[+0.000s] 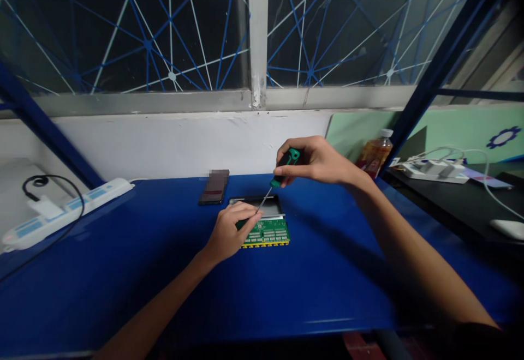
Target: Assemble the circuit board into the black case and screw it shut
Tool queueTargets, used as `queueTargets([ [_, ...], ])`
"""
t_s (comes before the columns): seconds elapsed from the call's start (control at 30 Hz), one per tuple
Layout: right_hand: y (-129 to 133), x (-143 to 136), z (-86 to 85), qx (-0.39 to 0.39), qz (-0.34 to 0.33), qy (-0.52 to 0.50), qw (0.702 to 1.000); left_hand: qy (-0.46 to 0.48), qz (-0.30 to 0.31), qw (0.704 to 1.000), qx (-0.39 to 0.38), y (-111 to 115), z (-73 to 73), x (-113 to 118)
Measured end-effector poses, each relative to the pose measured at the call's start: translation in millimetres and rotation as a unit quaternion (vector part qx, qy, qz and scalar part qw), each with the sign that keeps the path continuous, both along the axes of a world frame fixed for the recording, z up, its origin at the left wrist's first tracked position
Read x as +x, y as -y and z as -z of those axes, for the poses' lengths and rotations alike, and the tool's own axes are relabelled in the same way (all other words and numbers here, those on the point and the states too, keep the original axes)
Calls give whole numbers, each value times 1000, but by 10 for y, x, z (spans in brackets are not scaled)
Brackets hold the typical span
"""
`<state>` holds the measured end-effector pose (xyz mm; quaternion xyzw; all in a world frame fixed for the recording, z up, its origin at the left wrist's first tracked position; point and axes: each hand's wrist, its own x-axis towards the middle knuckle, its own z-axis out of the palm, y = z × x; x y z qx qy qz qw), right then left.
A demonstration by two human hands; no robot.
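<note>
Single head-worn view, forward and down over both hands point(233, 229)

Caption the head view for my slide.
Right hand angles a green-handled screwdriver beside the left hand at a circuit board.

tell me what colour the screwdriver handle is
Green and black; the head view shows the screwdriver handle best.

The broad blue tabletop point(327, 289), filling the lower frame, looks smooth and glossy; the thin screwdriver shaft point(264, 199) near centre looks metal, its green-and-black handle point(285, 168) plastic.
</note>
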<state>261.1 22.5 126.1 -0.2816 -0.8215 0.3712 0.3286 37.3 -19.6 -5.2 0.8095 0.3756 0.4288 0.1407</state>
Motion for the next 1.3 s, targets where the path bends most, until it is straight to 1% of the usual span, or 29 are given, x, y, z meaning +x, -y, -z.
queueTargets([
  [0.23, 8, -3, -2, 10, -5, 10, 1000, -12, 1, 1000, -6, -10, 11, -8],
  [0.5, 44, 6, -25, 54, -20, 53, 997, -47, 17, 999, -10, -19, 59, -10],
  [0.6, 43, -7, -11, 65, -31, 39, 997, -46, 22, 998, -23, -17, 65, -9],
  [0.7, 44, -43, 16, 58, -37, 7, 998, -27, 29, 999, -38, -20, 62, -4],
  [0.83, 38, -113, 64, 62, -11, -28, 998, -4, 37, 998, -54, -19, 52, 0],
  [0.93, 27, -142, 91, 70, 2, -34, 997, -8, 31, 998, -52, -5, 28, -3],
  [1.03, 14, -115, 86, 85, 6, -11, 996, -23, 17, 999, -42, 5, -6, -11],
  [1.13, -8, -43, 56, 106, 18, 38, 994, -43, 2, 999, -32, -2, -20, -25],
  [1.3, -66, 50, 31, 105, 21, 124, 986, -109, 10, 994, -3, -6, 25, -37],
])
